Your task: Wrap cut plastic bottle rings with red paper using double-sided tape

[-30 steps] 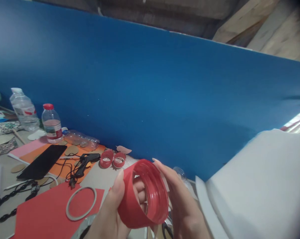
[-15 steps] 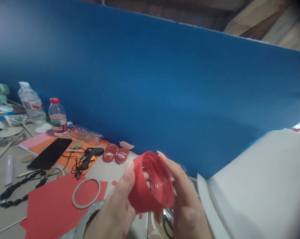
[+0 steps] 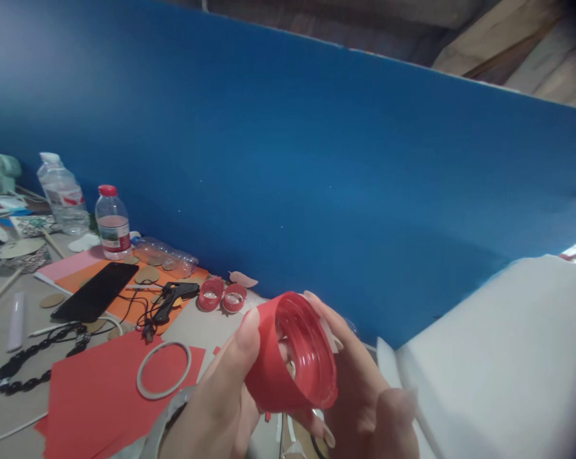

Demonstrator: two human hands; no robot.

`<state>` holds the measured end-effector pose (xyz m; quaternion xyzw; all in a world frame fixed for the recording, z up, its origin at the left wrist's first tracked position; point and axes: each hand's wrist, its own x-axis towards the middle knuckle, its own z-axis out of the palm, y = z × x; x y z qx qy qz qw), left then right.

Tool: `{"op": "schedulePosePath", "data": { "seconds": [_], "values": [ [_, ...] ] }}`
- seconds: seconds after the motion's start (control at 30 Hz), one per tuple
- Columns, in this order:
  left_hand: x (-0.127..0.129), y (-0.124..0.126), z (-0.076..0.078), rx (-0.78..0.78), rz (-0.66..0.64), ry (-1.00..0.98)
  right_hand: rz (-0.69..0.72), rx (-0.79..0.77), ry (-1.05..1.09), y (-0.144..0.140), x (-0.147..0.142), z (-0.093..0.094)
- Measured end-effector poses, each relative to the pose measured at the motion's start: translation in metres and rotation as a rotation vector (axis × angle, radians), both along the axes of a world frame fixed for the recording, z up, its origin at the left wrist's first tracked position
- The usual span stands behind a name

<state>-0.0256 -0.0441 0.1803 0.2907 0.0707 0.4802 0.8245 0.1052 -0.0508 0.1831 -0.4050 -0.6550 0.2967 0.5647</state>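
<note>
A short red cylinder (image 3: 273,366), with red paper around it and ridged, shiny plastic inside, is tilted so that its open end faces right. My left hand (image 3: 228,389) grips it from the left, the thumb on its outer wall. My right hand (image 3: 359,376) curves around its far right side with fingers against the rim; the right thumb is lifted away. Fingers behind the cylinder are partly hidden. Beyond my left hand stand two smaller red rings (image 3: 234,298). Red paper sheets (image 3: 96,395) lie left of my left hand, with a grey ring (image 3: 141,382) on top.
A black glue gun (image 3: 175,299) with a tangled cord, a phone (image 3: 96,292) and a bead string (image 3: 14,387) lie to the left. Two bottles (image 3: 113,223) stand near the blue partition (image 3: 316,159). A white sheet (image 3: 502,350) rises at the right.
The right thumb has moved outward to the right, away from the cylinder, and the right fingers have shifted slightly. The left hand keeps its grip on the cylinder.
</note>
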Motion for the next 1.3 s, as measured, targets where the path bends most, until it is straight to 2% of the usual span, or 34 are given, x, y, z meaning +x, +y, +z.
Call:
{"op": "schedulePosePath", "data": {
  "seconds": [0.13, 0.3, 0.4, 0.53, 0.77, 0.9, 1.07, 1.2, 1.3],
  "values": [
    [0.001, -0.001, 0.004, 0.072, 0.006, 0.001, -0.03, 0.047, 0.001, 0.0, -0.001, -0.004],
    [0.001, -0.002, 0.007, 0.022, 0.029, 0.084, -0.164, 0.136, -0.104, -0.002, 0.002, -0.01],
    [-0.002, -0.003, 0.008, 0.015, 0.016, 0.163, -0.212, 0.122, -0.135, -0.004, 0.004, -0.015],
    [-0.005, -0.003, 0.012, -0.021, -0.003, 0.168, -0.209, 0.079, -0.14, -0.006, 0.004, -0.019],
    [-0.004, -0.001, 0.011, -0.036, 0.022, 0.078, -0.156, 0.131, -0.102, -0.006, -0.001, -0.014],
    [-0.004, 0.001, 0.01, -0.019, -0.023, -0.01, -0.174, 0.209, -0.186, -0.006, -0.001, -0.009],
    [-0.004, 0.004, 0.008, -0.022, 0.004, 0.025, -0.156, 0.294, -0.293, -0.001, 0.003, -0.004],
    [-0.004, 0.005, 0.006, 0.002, 0.011, -0.011, -0.142, 0.288, -0.303, 0.0, 0.005, -0.005],
    [-0.006, 0.004, 0.008, 0.015, -0.01, 0.019, -0.13, 0.207, -0.176, -0.001, 0.005, -0.009]
  ]
}}
